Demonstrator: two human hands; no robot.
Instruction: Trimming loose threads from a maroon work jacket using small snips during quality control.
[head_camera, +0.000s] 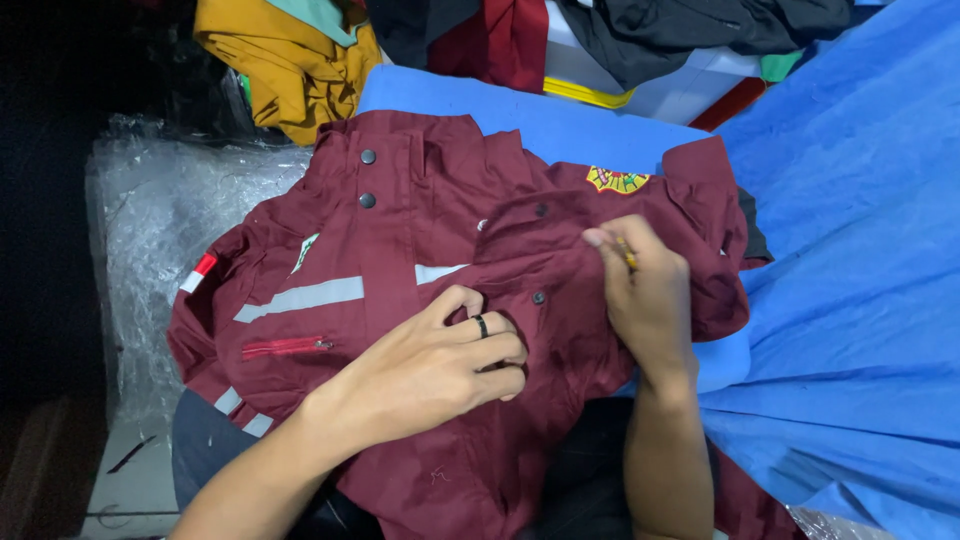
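A maroon work jacket (400, 230) with grey reflective stripes, dark snap buttons, a red chest zipper and a round embroidered patch lies spread in front of me. My left hand (440, 365), with a dark ring on one finger, pinches a fold of the jacket's fabric near a snap button. My right hand (645, 290) rests on the jacket's right side and grips a small yellow tool (629, 257), mostly hidden between the fingers.
Blue fabric (860, 250) covers the surface to the right and behind the jacket. A pile of mustard, dark red and black garments (300, 60) lies at the back. Clear plastic wrapping (160, 230) sits at the left.
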